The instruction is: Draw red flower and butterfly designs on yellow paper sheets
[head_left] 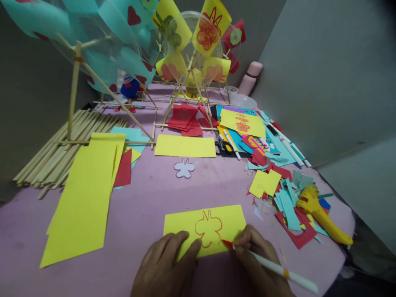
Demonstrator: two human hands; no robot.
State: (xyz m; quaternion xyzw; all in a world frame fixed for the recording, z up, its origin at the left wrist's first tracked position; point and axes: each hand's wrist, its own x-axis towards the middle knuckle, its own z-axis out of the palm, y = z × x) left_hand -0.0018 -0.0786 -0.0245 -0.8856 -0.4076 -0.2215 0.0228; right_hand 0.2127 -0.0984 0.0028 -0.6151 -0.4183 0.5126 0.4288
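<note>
My right hand (pixel 255 251) grips a white felt-tip marker (pixel 278 268), its red tip just by the right lower wing of a butterfly outline. That red outline (pixel 208 227) is drawn on a yellow paper strip (pixel 236 218) at the near middle of the table. My left hand (pixel 168 255) lies with fingers spread over the strip's lower left, pressing on it. Beyond the strip lies a pale butterfly cutout (pixel 184 168). Another yellow strip (pixel 185 146) is behind the cutout.
Long yellow sheets (pixel 80 198) and a bundle of wooden sticks (pixel 46 161) lie left. At right are paper scraps (pixel 287 206), a yellow glue gun (pixel 321 216), scissors (pixel 224 145) and several markers (pixel 292 150). Paper pinwheels on stick stands (pixel 77 74) rise behind.
</note>
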